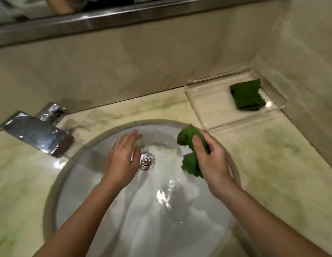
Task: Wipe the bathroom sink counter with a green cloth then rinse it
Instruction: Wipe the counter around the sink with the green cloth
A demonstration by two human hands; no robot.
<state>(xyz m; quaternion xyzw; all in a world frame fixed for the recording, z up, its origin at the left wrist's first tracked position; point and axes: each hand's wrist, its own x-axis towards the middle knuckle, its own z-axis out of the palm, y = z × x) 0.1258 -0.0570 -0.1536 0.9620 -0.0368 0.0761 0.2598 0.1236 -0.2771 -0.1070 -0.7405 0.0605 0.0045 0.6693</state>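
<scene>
Nearest the lens, two bare forearms (83,216) are stretched from the near edge over the sink (50,204), so that drips fall, it is judged, into the bowl rather than onto the counter (273,164). The green cloth (186,139) is held bunched in the right hand (211,160). Fingers and thumb are curled tight round its middle, and a lobe bulges out above and below the fist. It is kept over the right side of the bowl, just inside the rim. This reads as a squeeze, so the rinse is judged to be under way. The left hand (122,158) is held flat with straight fingers, gripping nothing, just left of the drain plug (147,160); whether the bowl is touched cannot be told. No stream can be made out from the tap (37,132) at the far left, though the bowl is wet and glinting.

The counter is seen to be pale, glossy stone veined with green. A clear tray (213,104) is set in the far right corner, and a second green cloth (247,95) is laid folded in it, well apart from the work. A beige wall (105,62) is seen behind, with a metal ledge (124,12) above it.
</scene>
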